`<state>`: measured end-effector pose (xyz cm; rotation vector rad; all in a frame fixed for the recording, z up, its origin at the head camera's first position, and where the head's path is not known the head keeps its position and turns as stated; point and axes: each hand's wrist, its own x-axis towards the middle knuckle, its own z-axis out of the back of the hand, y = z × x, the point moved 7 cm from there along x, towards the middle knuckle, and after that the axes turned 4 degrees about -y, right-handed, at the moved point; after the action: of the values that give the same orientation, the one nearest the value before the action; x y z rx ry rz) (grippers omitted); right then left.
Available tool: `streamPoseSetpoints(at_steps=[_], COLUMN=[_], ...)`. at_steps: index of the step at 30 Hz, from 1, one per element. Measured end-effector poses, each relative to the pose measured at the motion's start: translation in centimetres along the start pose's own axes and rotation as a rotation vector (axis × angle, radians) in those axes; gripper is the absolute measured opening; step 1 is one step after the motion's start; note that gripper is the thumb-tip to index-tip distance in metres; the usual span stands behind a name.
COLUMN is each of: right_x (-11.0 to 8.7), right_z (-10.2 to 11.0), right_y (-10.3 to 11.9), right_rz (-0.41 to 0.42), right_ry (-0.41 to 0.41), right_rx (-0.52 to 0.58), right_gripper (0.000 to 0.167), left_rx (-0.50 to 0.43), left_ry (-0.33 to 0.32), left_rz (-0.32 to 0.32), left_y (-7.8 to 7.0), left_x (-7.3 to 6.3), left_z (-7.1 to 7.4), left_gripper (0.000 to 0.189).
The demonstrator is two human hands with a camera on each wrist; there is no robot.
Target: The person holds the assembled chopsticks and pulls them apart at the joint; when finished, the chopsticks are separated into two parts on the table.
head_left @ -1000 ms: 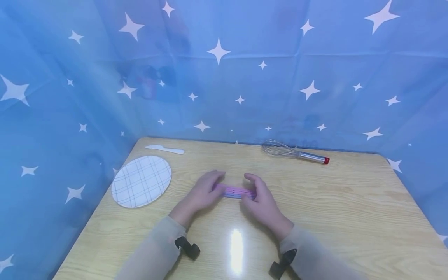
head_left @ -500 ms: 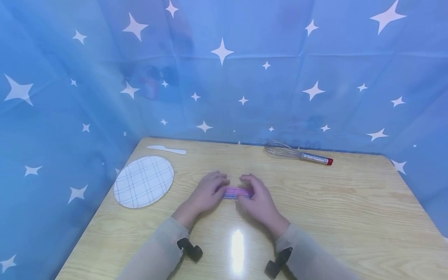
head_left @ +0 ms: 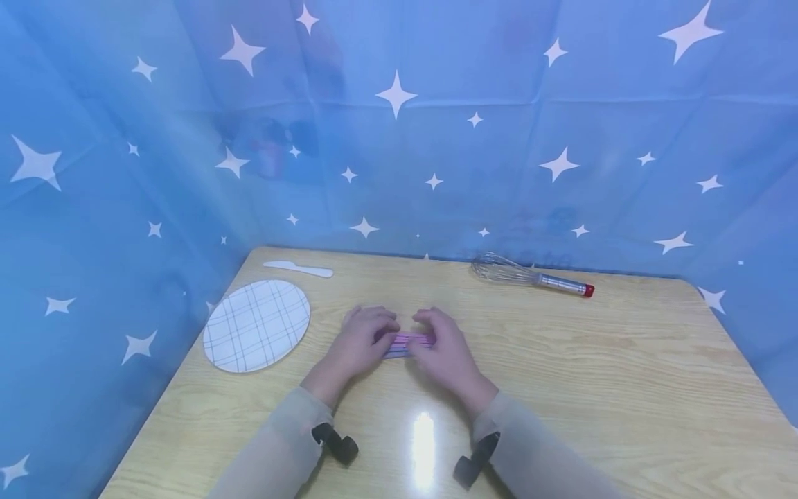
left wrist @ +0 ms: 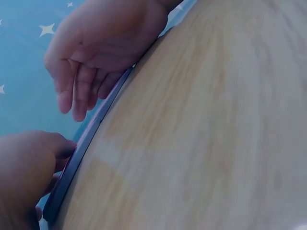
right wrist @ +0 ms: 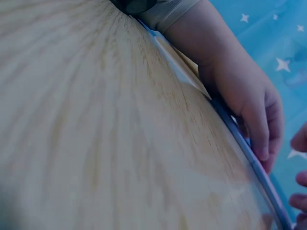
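Note:
A row of thin pink, purple and blue sticks [head_left: 401, 344] lies on the table between the hands; their exact kind is unclear. The left hand [head_left: 358, 343] holds the left end, thumb in front and fingers behind. At the other end, the right hand [head_left: 444, 352] cups the sticks, its thumb near them and its fingers beyond. In the left wrist view, the right hand's fingers [left wrist: 80, 100] look loose and nearly straight, while the left thumb [left wrist: 62, 144] touches the blue-purple stick edge [left wrist: 86, 139]. Both stick ends are largely covered by the hands.
A round white plate with a blue check pattern [head_left: 257, 326] lies at the left of the wooden table [head_left: 592, 381]. Behind it is a white plastic knife [head_left: 299, 269]. A wire whisk with a red-tipped handle [head_left: 533, 276] lies near the back edge, before a starry blue curtain [head_left: 436, 138].
The right hand has moved left and closer to the left hand. The visible stretch of sticks between them is shorter and sits slightly further left.

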<state>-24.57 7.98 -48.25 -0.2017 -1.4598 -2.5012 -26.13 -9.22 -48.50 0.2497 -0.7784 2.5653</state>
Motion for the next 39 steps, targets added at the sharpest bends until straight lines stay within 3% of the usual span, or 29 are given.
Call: streamPoseSetpoints(at_steps=[7,12,20,26,32,39], right_x=[0.1,0.1,0.3,0.2,0.2,0.4], right_z=[-0.3,0.0,2.5,2.6,2.3,1.9], right_y=[0.4,0.2,-0.6,-1.1,-1.1,-1.1], right_rz=[0.054,0.113,0.218,0.216,0.209,0.15], right_ry=[0.007,0.01,-0.087,-0.03,-0.031,0.003], right_rx=[-0.035,-0.071,-0.271,-0.279,-0.312,-0.316], right_gripper=[0.05,0.046,0.029,0.031,0.023,0.015], left_rx=[-0.039,-0.051,-0.041,-0.047,-0.038,-0.026], left_ry=[-0.034,-0.044,-0.045,-0.027,-0.046,-0.042], left_rz=[-0.042,-0.03,-0.013,0.014,-0.002,0.002], left_y=[0.2,0.3,0.3,0.5,0.5,0.5], left_x=[0.1,0.4,0.6,0.4,0.3,0.1], left_z=[0.1,-0.3,-0.5,-0.6,-0.5,-0.3], left_gripper=[0.015,0.014,0.014,0.015,0.014,0.016])
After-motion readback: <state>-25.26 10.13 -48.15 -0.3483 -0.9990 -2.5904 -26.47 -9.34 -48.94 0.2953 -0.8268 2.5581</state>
